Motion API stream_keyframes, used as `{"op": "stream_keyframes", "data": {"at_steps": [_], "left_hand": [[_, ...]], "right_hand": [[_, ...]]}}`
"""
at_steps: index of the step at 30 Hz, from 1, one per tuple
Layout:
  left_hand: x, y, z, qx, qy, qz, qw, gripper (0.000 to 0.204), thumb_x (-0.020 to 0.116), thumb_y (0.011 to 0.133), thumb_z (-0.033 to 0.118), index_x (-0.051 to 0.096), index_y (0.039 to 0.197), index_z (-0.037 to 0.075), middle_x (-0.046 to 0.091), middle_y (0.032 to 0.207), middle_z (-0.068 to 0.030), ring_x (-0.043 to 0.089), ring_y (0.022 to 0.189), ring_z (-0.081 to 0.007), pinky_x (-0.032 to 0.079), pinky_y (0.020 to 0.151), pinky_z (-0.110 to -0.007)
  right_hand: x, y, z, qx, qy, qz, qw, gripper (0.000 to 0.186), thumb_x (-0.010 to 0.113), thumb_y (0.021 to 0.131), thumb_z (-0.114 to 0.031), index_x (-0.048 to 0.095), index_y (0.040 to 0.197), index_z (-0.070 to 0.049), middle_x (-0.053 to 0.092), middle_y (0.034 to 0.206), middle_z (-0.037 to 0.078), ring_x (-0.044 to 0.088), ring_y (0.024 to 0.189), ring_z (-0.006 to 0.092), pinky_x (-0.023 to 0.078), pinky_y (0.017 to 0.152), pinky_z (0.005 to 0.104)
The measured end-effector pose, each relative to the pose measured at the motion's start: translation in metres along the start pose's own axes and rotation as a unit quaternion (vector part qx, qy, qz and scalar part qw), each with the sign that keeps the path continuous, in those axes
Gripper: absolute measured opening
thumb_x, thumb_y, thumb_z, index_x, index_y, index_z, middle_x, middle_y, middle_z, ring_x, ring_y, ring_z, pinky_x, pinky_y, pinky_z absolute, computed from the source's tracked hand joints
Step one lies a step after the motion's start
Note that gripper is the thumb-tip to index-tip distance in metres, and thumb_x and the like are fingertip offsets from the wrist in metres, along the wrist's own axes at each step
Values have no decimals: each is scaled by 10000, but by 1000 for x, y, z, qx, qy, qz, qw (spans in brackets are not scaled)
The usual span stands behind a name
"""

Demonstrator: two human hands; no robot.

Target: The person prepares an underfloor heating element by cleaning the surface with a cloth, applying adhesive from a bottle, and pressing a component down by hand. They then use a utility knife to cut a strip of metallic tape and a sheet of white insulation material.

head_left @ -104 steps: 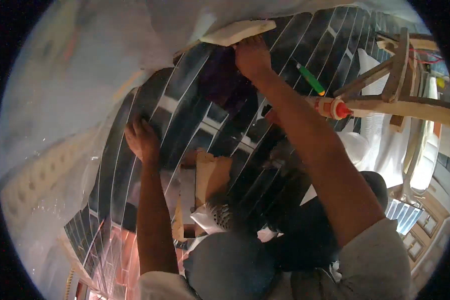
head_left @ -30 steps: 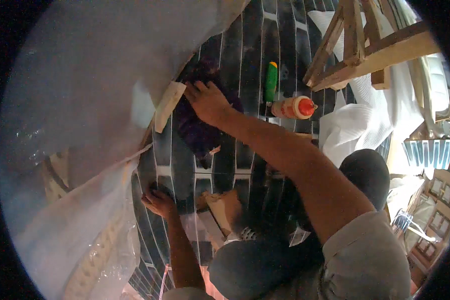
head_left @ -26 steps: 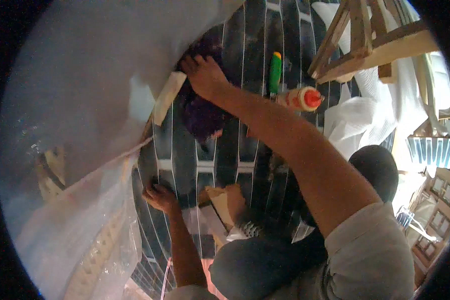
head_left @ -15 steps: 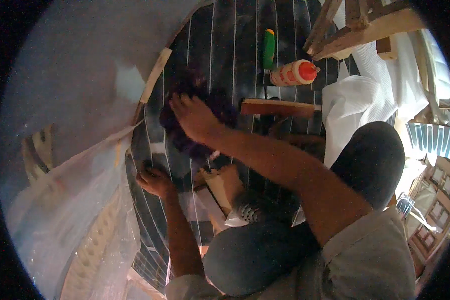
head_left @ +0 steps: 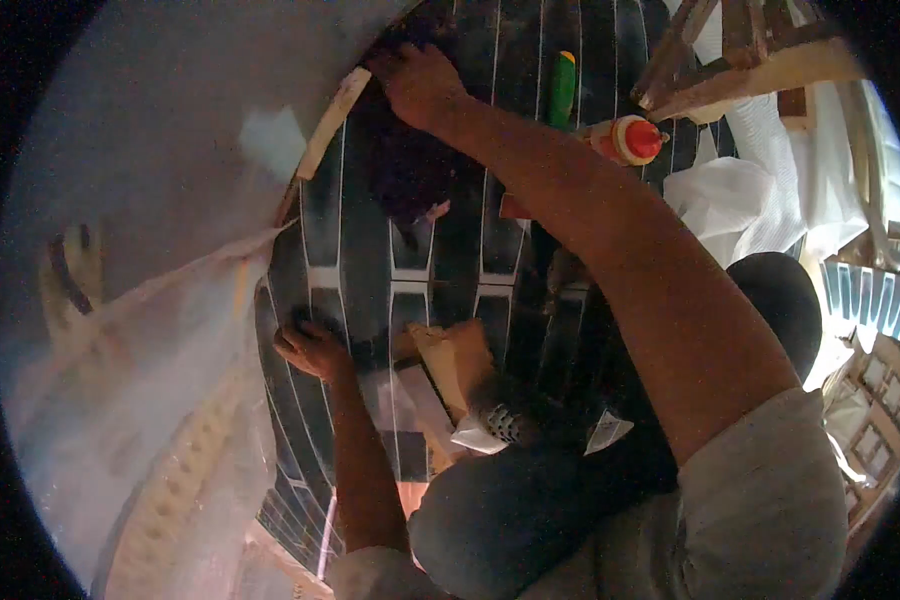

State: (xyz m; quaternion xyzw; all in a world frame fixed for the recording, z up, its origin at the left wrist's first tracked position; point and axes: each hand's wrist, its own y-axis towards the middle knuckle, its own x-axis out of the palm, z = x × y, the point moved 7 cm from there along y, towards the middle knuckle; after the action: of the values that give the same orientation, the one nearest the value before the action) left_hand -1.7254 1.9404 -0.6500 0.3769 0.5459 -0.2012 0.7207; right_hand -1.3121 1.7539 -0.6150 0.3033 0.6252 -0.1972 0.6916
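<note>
A dark purple cloth (head_left: 407, 170) lies bunched on a dark floor (head_left: 370, 310) of black strips with pale seams. My right hand (head_left: 422, 88) presses down on the cloth's far part, and its fingertips fade into the dark fabric. Beside the left edge of the floor, my left hand (head_left: 313, 350) leans on the strips with its fingers apart and nothing visible in them. A short pale wood strip (head_left: 334, 125) runs along the floor's edge, close to my right hand.
Right of my forearm are a green-handled tool (head_left: 562, 90) and a red-capped bottle (head_left: 638, 140). White foam sheeting (head_left: 730, 200) and a wooden frame (head_left: 750, 75) stand beyond. Torn cardboard (head_left: 455, 365) lies by my foot. Translucent plastic sheeting (head_left: 170, 390) hangs at left.
My right hand has slid away from me across the floor, taking the cloth along and uncovering strips behind it. My left hand has stayed in nearly the same place.
</note>
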Motion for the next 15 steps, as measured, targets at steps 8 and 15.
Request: {"op": "stream_keyframes", "data": {"at_steps": [8,15], "left_hand": [[-9,4,9,-3,-62,1,998,258,587,981,216,583,1171,42,567,1171,-226,559,1051,-422,495,862,-546],[2,-3,12,-20,-76,8,997,298,605,961,231,604,1176,26,572,1188,-226,573,1020,-421,506,834,-545]], "right_hand": [[-27,-70,-82,-69,64,-29,995,478,591,861,-151,607,1326,-40,617,1336,130,576,1132,313,499,913,443],[12,-22,-2,-76,13,17,997,481,596,848,-144,611,1322,-66,652,1288,101,622,1058,290,528,858,457]]}}
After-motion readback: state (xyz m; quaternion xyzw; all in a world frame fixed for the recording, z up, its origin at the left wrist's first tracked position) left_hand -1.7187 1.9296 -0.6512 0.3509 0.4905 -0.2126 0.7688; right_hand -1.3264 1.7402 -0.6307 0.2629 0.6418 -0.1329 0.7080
